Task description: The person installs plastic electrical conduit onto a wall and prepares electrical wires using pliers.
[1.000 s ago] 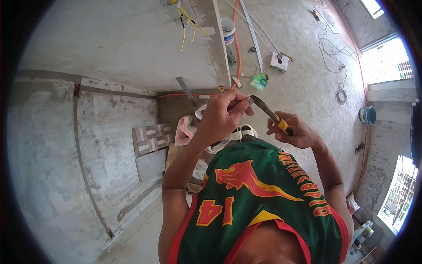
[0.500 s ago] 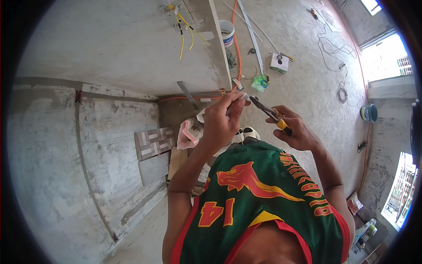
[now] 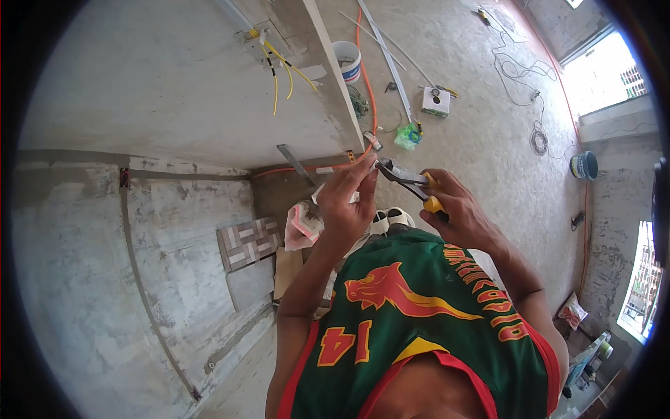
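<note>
Held in my right hand (image 3: 457, 206) is a pair of pliers (image 3: 405, 176) with yellow grips. Its handles are spread apart, and the jaws point left toward the fingertips of my left hand (image 3: 349, 197). Those fingers are pinched together around something small; a pale bit shows at the tips, but its kind is hard to make out. The plier jaws meet or nearly meet that spot. Both hands are raised in front of my green jersey (image 3: 412, 300), above the floor.
Yellow wires (image 3: 286, 66) hang from a box in the wall at upper left. On the floor are a white bucket (image 3: 347, 59), an orange hose (image 3: 370, 77), metal strips, a white box (image 3: 435, 102) and a green plastic bag (image 3: 406, 137). Patterned tiles (image 3: 248, 243) lean at left.
The plier handles have spread wider and the tool lies more level. Both hands have shifted slightly left, and the left fingers point more upward. The camera view has tilted a little.
</note>
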Tool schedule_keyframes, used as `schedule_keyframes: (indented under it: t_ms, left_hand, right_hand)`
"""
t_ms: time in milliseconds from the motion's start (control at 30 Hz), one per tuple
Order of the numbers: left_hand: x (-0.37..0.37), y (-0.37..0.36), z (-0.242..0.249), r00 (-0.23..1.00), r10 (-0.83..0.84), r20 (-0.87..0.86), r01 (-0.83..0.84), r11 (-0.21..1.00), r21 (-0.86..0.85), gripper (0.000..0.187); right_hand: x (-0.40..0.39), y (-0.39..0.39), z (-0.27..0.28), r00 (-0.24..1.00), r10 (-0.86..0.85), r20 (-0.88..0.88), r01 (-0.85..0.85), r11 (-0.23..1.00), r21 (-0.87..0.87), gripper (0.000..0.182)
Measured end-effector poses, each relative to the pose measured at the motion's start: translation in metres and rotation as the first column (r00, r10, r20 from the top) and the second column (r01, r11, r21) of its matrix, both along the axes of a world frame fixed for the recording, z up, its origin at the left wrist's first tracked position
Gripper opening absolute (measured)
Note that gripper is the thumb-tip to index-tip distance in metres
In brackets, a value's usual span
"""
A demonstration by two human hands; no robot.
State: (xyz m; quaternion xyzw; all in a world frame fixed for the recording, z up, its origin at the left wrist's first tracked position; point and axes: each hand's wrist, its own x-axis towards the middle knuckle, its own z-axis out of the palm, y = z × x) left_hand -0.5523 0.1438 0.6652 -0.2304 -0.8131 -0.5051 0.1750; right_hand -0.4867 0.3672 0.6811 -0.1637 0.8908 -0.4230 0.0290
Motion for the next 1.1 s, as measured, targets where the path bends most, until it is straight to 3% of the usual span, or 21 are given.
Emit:
schedule_keyframes:
  t_ms: [200, 433, 633, 733, 833, 933, 967, 1033, 1100]
  left_hand:
    - [-0.003, -0.002, -0.008, 0.988, 0.033, -0.151, -0.034, 0.999, -0.002, 0.027]
    - [-0.002, -0.005, -0.009, 0.982, 0.052, -0.181, -0.058, 0.998, -0.024, 0.03]
    - [-0.004, -0.007, -0.012, 0.975, 0.04, -0.217, -0.043, 0.999, -0.012, 0.031]
    - [-0.006, -0.008, -0.011, 0.974, -0.002, -0.228, -0.006, 0.999, -0.034, 0.03]
    - [0.0, -0.007, -0.009, 0.987, -0.052, 0.152, 0.034, 0.992, 0.12, 0.023]
    - [-0.005, -0.017, -0.002, 0.763, -0.338, 0.551, 0.025, 0.867, 0.498, 0.033]
    - [-0.007, -0.019, -0.001, 0.661, -0.5, 0.559, -0.017, 0.735, 0.678, 0.038]
    - [-0.016, -0.022, 0.002, 0.455, -0.786, 0.42, -0.175, 0.384, 0.907, 0.049]
    - [-0.019, -0.026, -0.002, 0.432, -0.815, 0.387, -0.11, 0.378, 0.919, 0.052]
  right_hand:
    - [0.001, -0.005, 0.001, 0.999, -0.016, -0.027, 0.017, 1.0, 0.01, 0.022]
    - [0.002, -0.009, 0.0, 0.999, -0.025, -0.041, 0.025, 1.0, 0.003, 0.023]
    - [0.0, -0.009, 0.0, 1.0, 0.004, -0.013, -0.004, 1.0, 0.001, 0.027]
    - [-0.001, -0.008, -0.009, 0.995, 0.009, 0.095, -0.007, 1.0, -0.019, 0.022]
    - [-0.005, -0.009, -0.031, 0.991, -0.09, 0.099, 0.089, 0.996, 0.018, 0.017]
    - [-0.017, -0.006, -0.049, 0.977, -0.171, 0.125, 0.182, 0.98, -0.077, 0.017]
    - [-0.019, -0.008, -0.052, 0.971, -0.179, 0.161, 0.205, 0.966, -0.16, 0.02]
    - [-0.019, -0.016, -0.065, 0.971, -0.235, 0.035, 0.237, 0.953, -0.191, 0.022]
    - [-0.023, -0.022, -0.064, 0.965, -0.263, -0.015, 0.251, 0.935, -0.252, 0.023]
